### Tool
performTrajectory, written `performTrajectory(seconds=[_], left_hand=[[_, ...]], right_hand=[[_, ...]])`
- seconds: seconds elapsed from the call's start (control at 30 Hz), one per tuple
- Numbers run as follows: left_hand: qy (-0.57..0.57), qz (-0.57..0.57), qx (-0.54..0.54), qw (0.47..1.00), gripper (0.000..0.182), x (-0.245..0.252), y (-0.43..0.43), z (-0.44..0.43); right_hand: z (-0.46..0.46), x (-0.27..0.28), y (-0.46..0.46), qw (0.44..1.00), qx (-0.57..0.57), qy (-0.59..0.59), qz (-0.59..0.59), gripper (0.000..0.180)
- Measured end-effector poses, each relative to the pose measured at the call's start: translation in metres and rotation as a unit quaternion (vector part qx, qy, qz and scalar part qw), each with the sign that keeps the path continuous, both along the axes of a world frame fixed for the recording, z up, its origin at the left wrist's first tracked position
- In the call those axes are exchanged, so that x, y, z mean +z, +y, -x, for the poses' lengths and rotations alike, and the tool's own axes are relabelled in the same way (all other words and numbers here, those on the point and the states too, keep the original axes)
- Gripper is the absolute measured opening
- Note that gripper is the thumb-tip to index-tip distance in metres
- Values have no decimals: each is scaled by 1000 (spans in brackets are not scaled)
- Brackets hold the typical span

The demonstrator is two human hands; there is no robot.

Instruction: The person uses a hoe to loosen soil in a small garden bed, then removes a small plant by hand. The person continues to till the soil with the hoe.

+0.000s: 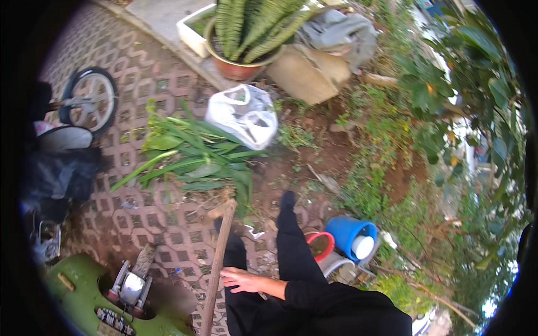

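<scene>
My right hand reaches in from the right with its fingers apart. Its fingertips are at the edge of a long wooden tool handle; whether they touch it I cannot tell. That handle slants up past my left leg, and its upper end lies by a short brown crosspiece, too blurred to name. Beyond it, a heap of long green leaves lies on the paving. A white plastic bag sits open-topped against the heap. My left hand is out of view.
Grid paving meets bare soil with weeds. A potted snake plant and cardboard stand ahead. At right are a blue bucket and red bucket. Left are a wheel and a green vehicle body.
</scene>
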State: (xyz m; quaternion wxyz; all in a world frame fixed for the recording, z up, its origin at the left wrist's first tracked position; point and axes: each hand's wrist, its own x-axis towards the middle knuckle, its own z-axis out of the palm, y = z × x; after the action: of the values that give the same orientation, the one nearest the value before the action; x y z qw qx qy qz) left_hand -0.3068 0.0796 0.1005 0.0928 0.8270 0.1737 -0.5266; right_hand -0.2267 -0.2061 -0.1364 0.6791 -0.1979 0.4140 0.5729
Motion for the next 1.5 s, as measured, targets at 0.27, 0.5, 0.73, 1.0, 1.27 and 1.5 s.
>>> performTrajectory(seconds=[0.27, 0.5, 0.73, 1.0, 1.27, 1.5], left_hand=[[-7, 105, 32, 994, 32, -76, -71, -85], [-11, 213, 89, 973, 37, -131, -160, -70], [-78, 256, 24, 963, 25, -216, -325, -114], [-63, 316, -14, 946, 39, -294, -371, -180], [4, 256, 42, 966, 27, -197, -266, -116], [-82, 324, -9, 943, 30, -296, -315, -147]], right_hand=[[-49, -5, -97, 916, -340, 35, 209, 14], [-174, -51, -311, 820, -422, -191, 336, 10], [-242, -68, -439, 789, -343, -275, 429, 18], [-261, -184, -424, 771, -288, -207, 528, 13], [-173, -136, -320, 780, -273, -180, 534, 12], [-236, -98, -381, 727, -319, -197, 576, 13]])
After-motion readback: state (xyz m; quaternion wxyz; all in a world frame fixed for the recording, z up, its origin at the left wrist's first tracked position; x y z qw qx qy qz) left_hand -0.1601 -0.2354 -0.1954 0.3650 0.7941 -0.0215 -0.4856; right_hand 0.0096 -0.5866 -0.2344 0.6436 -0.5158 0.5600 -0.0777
